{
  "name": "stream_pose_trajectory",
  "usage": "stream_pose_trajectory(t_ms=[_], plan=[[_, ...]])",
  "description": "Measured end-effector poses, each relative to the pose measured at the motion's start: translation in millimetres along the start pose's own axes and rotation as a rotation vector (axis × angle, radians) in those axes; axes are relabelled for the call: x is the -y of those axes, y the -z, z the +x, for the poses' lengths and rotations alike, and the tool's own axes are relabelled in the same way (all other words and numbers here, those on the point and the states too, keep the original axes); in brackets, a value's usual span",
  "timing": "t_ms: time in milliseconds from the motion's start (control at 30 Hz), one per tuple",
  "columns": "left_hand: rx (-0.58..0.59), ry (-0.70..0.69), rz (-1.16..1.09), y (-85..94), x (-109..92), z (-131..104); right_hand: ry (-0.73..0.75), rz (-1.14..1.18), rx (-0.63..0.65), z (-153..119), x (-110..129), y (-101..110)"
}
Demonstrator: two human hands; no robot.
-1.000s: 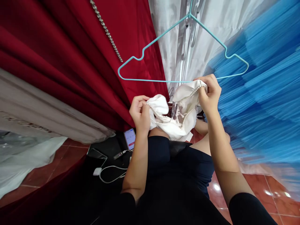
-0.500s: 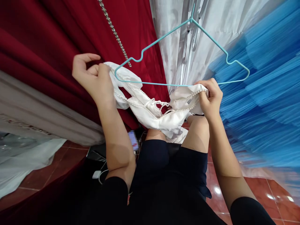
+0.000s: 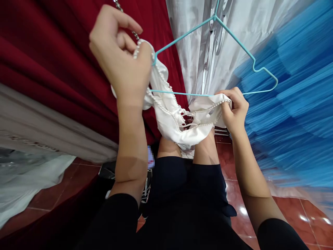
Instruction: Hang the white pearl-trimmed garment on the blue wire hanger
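Note:
A white garment (image 3: 186, 136) edged with pearl beads sags between my two hands, its lacing showing near the middle. My left hand (image 3: 125, 52), raised at the upper left, pinches one beaded part of it over the left shoulder of a light blue hanger (image 3: 182, 93). The left end of the hanger is hidden behind that hand and the cloth. On the right, my right hand (image 3: 235, 104) is closed on the other beaded edge, just below the hanger's bottom bar. The hanger's right shoulder is bare, and its top runs out of the picture.
A red curtain (image 3: 52, 45) with a bead chain (image 3: 135, 35) hangs on the left, white drapes (image 3: 244, 21) at the back. Blue tulle (image 3: 293, 104) fills the right. White sheer fabric (image 3: 39, 184) lies at the lower left on the red tiled floor (image 3: 293, 215).
My left hand has moved up and right, lifting its side of the garment onto the hanger's left shoulder. My right hand has stayed nearly in place. My knees have come closer together.

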State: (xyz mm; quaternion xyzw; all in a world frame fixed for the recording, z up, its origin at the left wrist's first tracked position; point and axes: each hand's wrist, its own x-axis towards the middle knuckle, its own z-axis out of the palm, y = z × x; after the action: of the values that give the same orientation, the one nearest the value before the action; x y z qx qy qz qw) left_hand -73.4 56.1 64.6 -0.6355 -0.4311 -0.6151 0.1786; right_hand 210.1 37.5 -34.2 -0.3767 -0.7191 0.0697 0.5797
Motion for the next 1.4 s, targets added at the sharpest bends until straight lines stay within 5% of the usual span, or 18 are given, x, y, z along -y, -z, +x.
stream_pose_trajectory(t_ms=[100,167,233,367,533,833,1167,1233,1400], plan=[[-0.003,0.002,-0.099,-12.0,-27.3,-11.0,-0.004,-0.006,-0.021,0.9,-3.8,-2.6],[-0.003,-0.120,-0.174,-17.9,-38.2,-22.5,0.005,-0.013,-0.031,2.7,-5.9,-3.8],[0.101,-0.204,-0.221,-24.2,-45.1,-37.1,0.008,-0.006,-0.035,4.9,-6.7,-4.3],[0.515,-0.105,-0.211,-42.7,-53.7,-73.9,-0.012,0.002,-0.035,4.9,-4.2,-3.8],[0.544,-0.119,-0.061,-57.9,-55.8,-105.7,-0.019,-0.032,-0.040,-6.3,0.9,-3.3],[0.585,-0.047,-0.134,-53.8,-57.8,-100.8,-0.029,-0.036,-0.058,-12.5,4.5,-9.3],[0.665,0.041,-0.182,-42.1,-73.2,-82.7,0.015,-0.071,0.032,-24.3,22.2,14.6],[0.670,0.050,-0.199,-38.7,-75.2,-78.9,0.029,-0.156,-0.057,-30.1,20.5,24.8],[0.670,0.083,-0.168,-37.0,-77.1,-77.4,-0.117,-0.405,-0.615,-22.9,-7.4,69.2]])
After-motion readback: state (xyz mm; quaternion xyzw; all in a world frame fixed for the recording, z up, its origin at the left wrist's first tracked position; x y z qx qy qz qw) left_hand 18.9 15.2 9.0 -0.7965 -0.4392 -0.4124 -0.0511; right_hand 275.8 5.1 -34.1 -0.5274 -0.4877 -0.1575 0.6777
